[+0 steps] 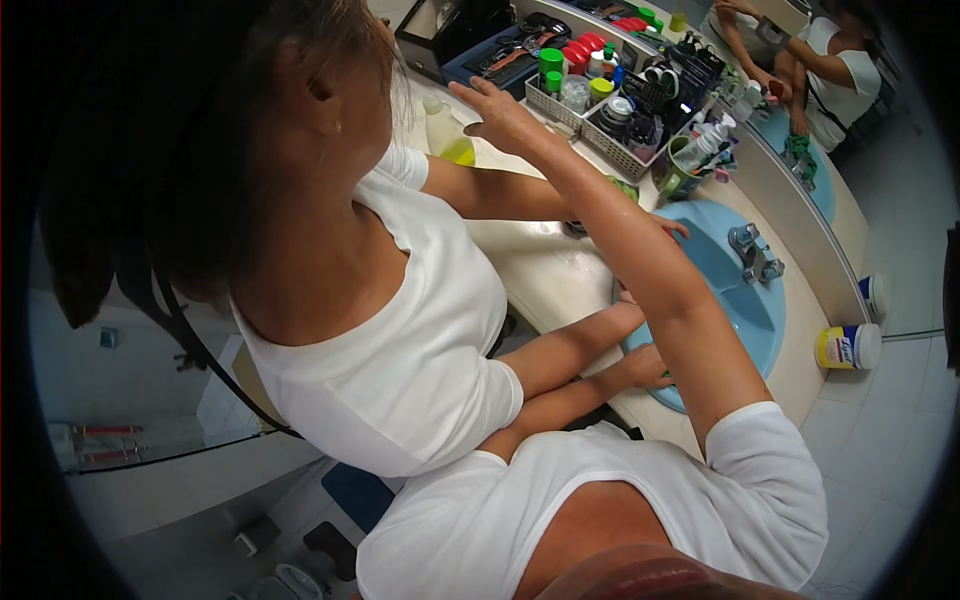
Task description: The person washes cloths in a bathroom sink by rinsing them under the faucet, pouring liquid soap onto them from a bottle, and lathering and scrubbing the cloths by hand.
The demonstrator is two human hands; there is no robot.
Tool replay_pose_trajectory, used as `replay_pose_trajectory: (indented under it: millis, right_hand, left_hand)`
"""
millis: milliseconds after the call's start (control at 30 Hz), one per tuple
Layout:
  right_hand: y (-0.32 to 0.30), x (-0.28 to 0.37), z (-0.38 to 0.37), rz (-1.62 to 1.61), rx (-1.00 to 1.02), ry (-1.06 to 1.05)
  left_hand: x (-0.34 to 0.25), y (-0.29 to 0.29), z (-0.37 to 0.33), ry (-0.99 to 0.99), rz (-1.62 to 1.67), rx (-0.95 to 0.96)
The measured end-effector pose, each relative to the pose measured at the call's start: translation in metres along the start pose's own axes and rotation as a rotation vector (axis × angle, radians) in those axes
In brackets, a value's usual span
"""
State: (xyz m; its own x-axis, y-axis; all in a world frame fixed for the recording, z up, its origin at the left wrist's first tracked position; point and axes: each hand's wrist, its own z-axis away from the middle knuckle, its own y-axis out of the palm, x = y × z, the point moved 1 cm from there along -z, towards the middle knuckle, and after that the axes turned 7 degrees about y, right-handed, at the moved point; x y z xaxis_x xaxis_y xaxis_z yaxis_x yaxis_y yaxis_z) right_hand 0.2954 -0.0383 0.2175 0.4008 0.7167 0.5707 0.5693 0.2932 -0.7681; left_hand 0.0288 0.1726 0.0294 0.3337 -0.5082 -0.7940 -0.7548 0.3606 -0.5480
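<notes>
My right hand point(497, 114) is stretched across the counter with its fingers apart and nothing in them. Just beyond it stands a clear bottle of yellow-green liquid point(440, 128), apart from the fingers. Low at the near edge of the blue sink point(745, 325) is my left hand point(648, 367), its fingers curled. A scrap of green shows at their tips, and the mirror shows a bunched green cloth point(799, 148) under a hand. Another person in white point(390, 330) leans in from the left; that person's hands point(672, 226) reach over the sink, partly behind my right arm.
Grey baskets point(625, 150) of jars and bottles line the back of the counter point(530, 255). A green cup point(676, 180) holds toothbrushes and a pump bottle. The chrome faucet point(755, 253) sits at the sink's far right. A yellow wipes tub point(848, 347) stands at the right end.
</notes>
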Motion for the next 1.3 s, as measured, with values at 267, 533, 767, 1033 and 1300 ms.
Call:
replay_pose_trajectory:
  millis: [267, 533, 767, 1033, 1300]
  right_hand:
    - [0.038, 0.007, -0.045, 0.133, 0.060, -0.141]
    - [0.034, -0.018, -0.045, 0.155, -0.060, -0.258]
    - [-0.063, -0.078, 0.025, -0.062, -0.308, -0.014]
    - [-0.287, -0.049, 0.262, 0.017, -0.540, 0.252]
    - [-0.340, -0.053, 0.507, 0.344, -0.629, 0.627]
  left_hand:
    - [0.005, -0.044, -0.012, 0.012, 0.031, -0.075]
    - [0.010, -0.028, -0.017, -0.027, -0.046, -0.099]
    - [0.020, 0.024, -0.004, -0.074, -0.100, -0.009]
    - [0.012, 0.036, -0.018, -0.140, -0.246, 0.038]
    - [0.002, 0.033, -0.045, -0.522, -0.358, 0.317]
